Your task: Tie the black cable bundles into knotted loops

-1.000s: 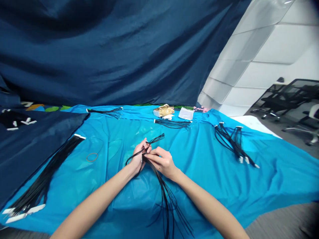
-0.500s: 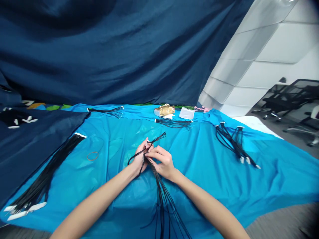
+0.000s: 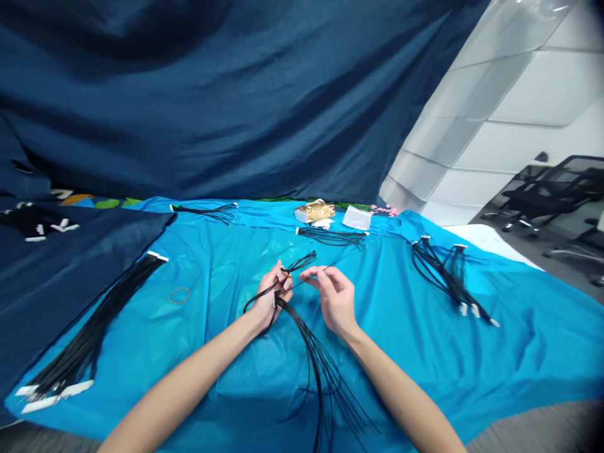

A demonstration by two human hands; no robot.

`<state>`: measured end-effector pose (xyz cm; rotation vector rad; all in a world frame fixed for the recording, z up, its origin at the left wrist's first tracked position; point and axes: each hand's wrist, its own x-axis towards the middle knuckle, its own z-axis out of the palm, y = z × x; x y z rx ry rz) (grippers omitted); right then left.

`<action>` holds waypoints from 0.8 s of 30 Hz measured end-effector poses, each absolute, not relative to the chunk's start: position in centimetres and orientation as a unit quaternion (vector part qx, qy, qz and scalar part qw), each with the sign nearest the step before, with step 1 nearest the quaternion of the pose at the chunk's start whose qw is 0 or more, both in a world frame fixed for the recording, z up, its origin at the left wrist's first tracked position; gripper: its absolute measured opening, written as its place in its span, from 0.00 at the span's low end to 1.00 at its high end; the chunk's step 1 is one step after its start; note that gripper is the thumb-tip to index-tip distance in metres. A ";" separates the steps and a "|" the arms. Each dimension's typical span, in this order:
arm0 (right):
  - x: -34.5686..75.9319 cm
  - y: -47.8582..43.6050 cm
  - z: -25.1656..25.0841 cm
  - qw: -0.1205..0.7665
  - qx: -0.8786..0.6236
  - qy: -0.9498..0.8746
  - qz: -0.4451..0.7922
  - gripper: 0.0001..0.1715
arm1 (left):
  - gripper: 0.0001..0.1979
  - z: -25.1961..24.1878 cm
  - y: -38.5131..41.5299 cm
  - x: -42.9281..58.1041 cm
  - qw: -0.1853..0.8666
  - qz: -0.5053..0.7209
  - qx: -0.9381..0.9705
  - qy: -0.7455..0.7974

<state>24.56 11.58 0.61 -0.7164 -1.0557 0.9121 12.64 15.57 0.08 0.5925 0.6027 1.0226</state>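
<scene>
My left hand [image 3: 272, 294] is closed around a black wire harness [image 3: 309, 336] with small white connectors. Its loose wires fan down over the front of the blue cloth, while a looped end sticks up past my fingers. To the right, my right hand [image 3: 334, 296] pinches a single thin black wire [image 3: 304, 280] between thumb and fingertips. That wire stretches from the left hand to the right one. The connector inside my left palm is partly hidden by fingers and wires.
A thick black wire bundle [image 3: 101, 321] lies on the left, near an orange rubber band [image 3: 180, 296]. More bundles lie on the right [image 3: 448, 277] and at the back [image 3: 330, 236]. A gold tissue pack [image 3: 315, 212] and a white packet [image 3: 357, 218] sit at the rear.
My right hand has moved right and slightly up, away from my left hand, drawing one wire out from the bundle. My left hand keeps its hold.
</scene>
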 end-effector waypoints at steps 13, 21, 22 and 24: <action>26.8 12.2 1.4 0.658 -0.451 -0.603 0.024 0.08 | 0.26 -0.5 15.0 13.1 0.664 0.534 0.350 0.388; 24.5 11.8 0.2 0.555 -0.428 -0.705 -0.109 0.03 | 0.27 -1.1 15.2 13.2 0.612 0.585 0.349 0.401; 24.5 11.7 0.2 0.556 -0.426 -0.704 -0.117 0.03 | 0.27 -1.1 15.2 13.2 0.611 0.586 0.352 0.399; 24.5 11.7 0.2 0.556 -0.422 -0.705 -0.127 0.03 | 0.27 -1.1 15.1 13.2 0.610 0.588 0.353 0.397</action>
